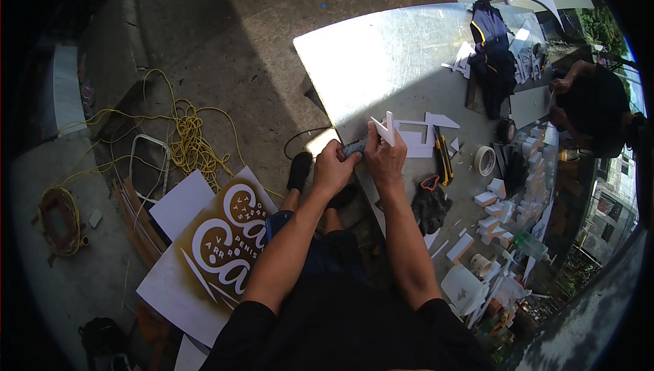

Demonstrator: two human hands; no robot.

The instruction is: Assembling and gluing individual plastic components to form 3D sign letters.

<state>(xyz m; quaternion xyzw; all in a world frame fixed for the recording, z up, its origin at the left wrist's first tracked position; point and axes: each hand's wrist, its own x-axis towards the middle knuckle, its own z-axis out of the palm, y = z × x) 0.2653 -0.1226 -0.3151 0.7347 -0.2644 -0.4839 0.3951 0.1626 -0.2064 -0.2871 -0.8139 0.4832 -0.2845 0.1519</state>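
Note:
My left hand (pixel 332 171) is closed on one end of a short blue-grey strip (pixel 353 147), thumb on top, just off the metal table's near edge. The strip's other end reaches to my right hand (pixel 386 161), whose fingers are closed round a white angular cut-out piece (pixel 390 130) that sticks up past them. Whether the strip touches the white piece is hidden by the fingers. Close to the right hand, more flat white cut-outs (pixel 415 141) lie on the table, with a yellow-and-black utility knife (pixel 443 160) beside them.
The metal table (pixel 347 64) bears a tape roll (pixel 484 160), dark gloves (pixel 430 211), dark cloth (pixel 492 57) and several white blocks (pixel 496 204). Another person (pixel 593 109) is at its far right side. Left, a stencilled board (pixel 184 289) leans near a tangled yellow cord (pixel 187 139).

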